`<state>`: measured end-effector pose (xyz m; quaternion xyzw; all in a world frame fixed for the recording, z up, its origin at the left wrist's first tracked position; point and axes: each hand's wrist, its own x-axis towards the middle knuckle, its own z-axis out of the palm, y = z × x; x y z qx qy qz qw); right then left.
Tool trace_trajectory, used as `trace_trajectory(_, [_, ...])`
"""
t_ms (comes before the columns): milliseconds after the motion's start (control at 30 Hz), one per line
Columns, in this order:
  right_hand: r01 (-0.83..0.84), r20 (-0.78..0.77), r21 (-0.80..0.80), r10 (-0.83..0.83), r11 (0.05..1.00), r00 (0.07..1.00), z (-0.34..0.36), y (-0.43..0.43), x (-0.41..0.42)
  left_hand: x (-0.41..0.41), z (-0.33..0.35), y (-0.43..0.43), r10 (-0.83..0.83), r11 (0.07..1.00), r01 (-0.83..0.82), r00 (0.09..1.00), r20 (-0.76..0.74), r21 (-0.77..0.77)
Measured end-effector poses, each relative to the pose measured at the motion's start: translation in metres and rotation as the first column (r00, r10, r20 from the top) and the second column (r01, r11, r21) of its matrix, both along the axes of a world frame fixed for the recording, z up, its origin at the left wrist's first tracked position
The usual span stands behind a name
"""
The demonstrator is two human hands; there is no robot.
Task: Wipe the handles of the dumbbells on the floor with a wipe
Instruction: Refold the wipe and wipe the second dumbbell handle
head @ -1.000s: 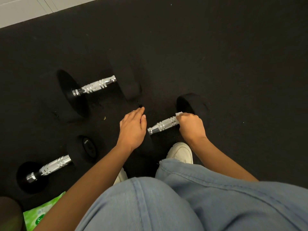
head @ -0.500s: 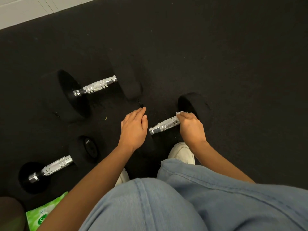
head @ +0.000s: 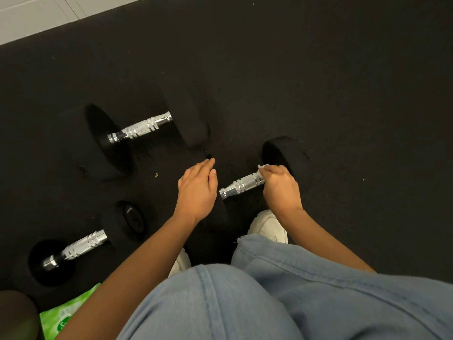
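Note:
Three black dumbbells with chrome handles lie on the dark rubber floor. My right hand [head: 279, 185] is closed around a white wipe [head: 263, 166] at the far end of the nearest dumbbell's handle [head: 241, 185], beside its black weight head [head: 284, 150]. My left hand [head: 197, 192] rests flat, fingers together, on that dumbbell's near weight head, which it mostly hides. A large dumbbell handle [head: 141, 128] lies at the upper left. A smaller dumbbell handle [head: 83, 245] lies at the lower left.
A green wipes packet [head: 63, 312] sits at the bottom left corner beside a dark rounded object [head: 14, 315]. My jeans-clad knees [head: 269, 298] and white shoes [head: 269, 225] fill the bottom. Pale tiled floor [head: 36, 15] borders the mat at the top left.
My right hand with the wipe has shifted slightly along the handle toward the far weight head. My left hand stays on the near head.

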<state>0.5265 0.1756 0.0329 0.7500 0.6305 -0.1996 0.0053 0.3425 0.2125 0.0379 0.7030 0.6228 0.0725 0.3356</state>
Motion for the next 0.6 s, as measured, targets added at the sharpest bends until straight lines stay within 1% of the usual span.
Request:
trace_trajectory(167, [-0.051,-0.007,0.0,0.051,0.999,0.999,-0.001,0.001,-0.003,0.0,0.0,0.001,-0.009,1.0,0.009,1.0,-0.007,-0.012])
trace_trajectory(333, [-0.202,0.006,-0.065,0.202,0.977,0.979,0.005,0.005,-0.015,-0.001,0.0,0.002,-0.012,1.0,0.012,1.0,-0.014,-0.023])
trace_trajectory(467, [-0.261,0.036,-0.102,0.266,0.96,0.963,0.008,0.008,-0.013,-0.001,0.0,0.001,-0.011,1.0,0.01,1.0,-0.017,-0.024])
trace_trajectory(600, [-0.335,0.028,-0.105,0.34,0.936,0.94,0.01,0.011,-0.019,-0.001,0.0,0.002,-0.005,1.0,0.004,1.0,-0.017,-0.024])
